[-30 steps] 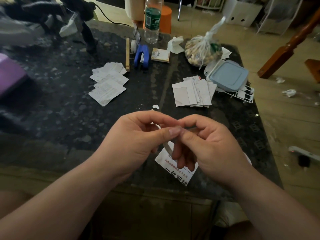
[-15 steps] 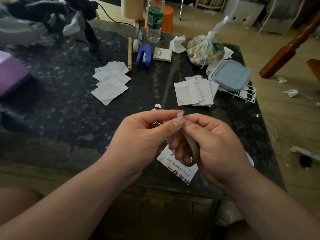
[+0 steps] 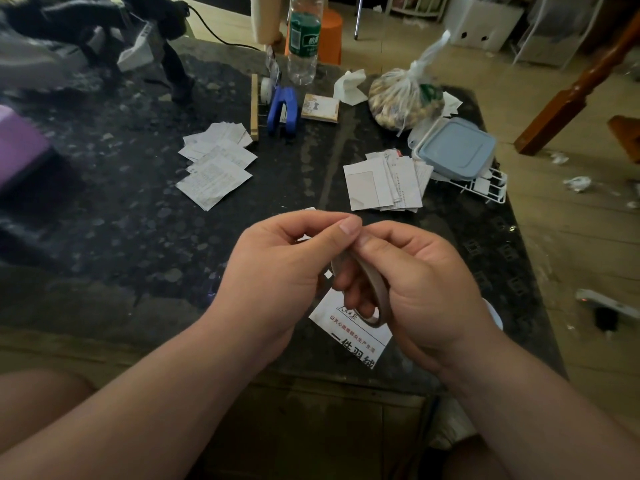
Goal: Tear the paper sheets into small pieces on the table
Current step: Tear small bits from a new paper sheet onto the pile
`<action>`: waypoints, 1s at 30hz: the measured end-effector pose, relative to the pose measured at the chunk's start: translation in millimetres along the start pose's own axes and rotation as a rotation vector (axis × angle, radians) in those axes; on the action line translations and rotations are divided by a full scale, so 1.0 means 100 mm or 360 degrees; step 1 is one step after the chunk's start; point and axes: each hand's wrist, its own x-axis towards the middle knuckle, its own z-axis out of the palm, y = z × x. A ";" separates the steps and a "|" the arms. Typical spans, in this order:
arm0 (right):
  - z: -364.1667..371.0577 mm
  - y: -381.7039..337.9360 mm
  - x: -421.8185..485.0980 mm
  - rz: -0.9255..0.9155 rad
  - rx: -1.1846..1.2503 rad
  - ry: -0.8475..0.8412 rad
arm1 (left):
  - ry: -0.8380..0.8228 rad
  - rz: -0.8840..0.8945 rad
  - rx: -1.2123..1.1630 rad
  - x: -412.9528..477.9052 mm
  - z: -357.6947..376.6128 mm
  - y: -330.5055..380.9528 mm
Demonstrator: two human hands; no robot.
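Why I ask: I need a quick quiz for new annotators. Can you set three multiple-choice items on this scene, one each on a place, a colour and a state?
1. Where does the printed sheet with large black characters lie?
A. beside the bottle
B. on the floor
C. at the near edge of the table

2. What colour is the square container's lid?
A. orange
B. pale blue
C. black

3. What is the right hand doing?
A. gripping a beige roll
B. lying flat on the table
C. hanging empty

Answers: 1 C, the printed sheet shows at the near edge, partly behind the right hand. 2 B, the lid is plainly pale blue. 3 A, the fingers curl through and round the beige roll.
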 end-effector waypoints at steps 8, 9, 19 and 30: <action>0.00 0.06 0.08 -0.0854 -0.1064 0.0258 | 0.0293 -0.0060 -0.0050 0.10 0.10 -0.06; 0.01 0.08 0.12 -0.0978 -0.1188 0.0277 | 0.0329 -0.0078 -0.0061 0.12 0.13 -0.06; -0.03 0.08 0.13 -0.0826 -0.1718 0.0116 | 0.0432 -0.0432 -0.0221 0.51 -0.10 0.00; -0.58 0.30 0.31 -0.0202 -0.1818 0.0501 | 0.0128 -0.0411 0.0093 0.26 -0.22 -0.05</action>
